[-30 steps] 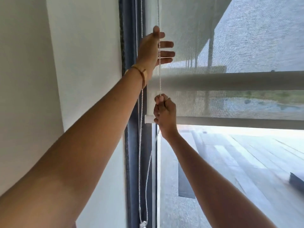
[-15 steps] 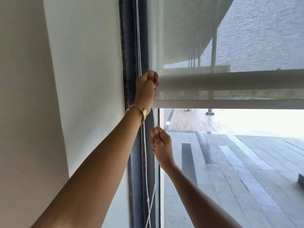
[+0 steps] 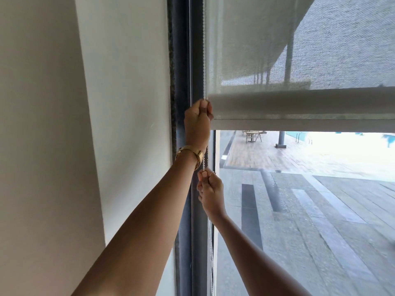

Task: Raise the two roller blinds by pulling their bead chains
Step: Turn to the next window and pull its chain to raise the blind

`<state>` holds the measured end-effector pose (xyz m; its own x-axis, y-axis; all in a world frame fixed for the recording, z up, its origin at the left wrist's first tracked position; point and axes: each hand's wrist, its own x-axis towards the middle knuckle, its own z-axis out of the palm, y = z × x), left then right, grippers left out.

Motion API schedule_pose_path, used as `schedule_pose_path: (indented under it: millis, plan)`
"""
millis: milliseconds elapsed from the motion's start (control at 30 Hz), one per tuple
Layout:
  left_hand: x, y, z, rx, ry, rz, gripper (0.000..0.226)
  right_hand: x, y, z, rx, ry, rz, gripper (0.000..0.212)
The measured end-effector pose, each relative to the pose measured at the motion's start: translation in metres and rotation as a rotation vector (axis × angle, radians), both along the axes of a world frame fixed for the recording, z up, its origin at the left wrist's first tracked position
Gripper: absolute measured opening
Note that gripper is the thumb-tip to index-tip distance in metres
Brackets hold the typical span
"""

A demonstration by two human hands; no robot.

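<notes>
Both hands fisted on the bead chain (image 3: 205, 161) by the window frame (image 3: 181, 82): left hand (image 3: 197, 122) up top, right hand (image 3: 210, 189) just below. Roller blind (image 3: 299, 110) approx halfway up. Risk: yanking at an angle could jump the chain off its sprocket, or blind rolls crooked.

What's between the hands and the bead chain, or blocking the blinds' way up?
Nothing visible. The left hand and the right hand are both closed on the bead chain, left above right. Above the blinds' bottom bars, only blind fabric and glass show; the top roller is out of frame.
</notes>
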<state>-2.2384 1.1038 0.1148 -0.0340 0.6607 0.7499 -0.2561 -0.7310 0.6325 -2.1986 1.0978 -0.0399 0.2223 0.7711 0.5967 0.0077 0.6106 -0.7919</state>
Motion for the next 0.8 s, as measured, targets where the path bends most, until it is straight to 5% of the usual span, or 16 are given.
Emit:
schedule_pose_path:
  millis: [800]
  plan:
    - [0.002,0.017,-0.048,0.061,-0.001,0.087,0.036,0.002,-0.002,-0.039,-0.062,0.005,0.063,0.034]
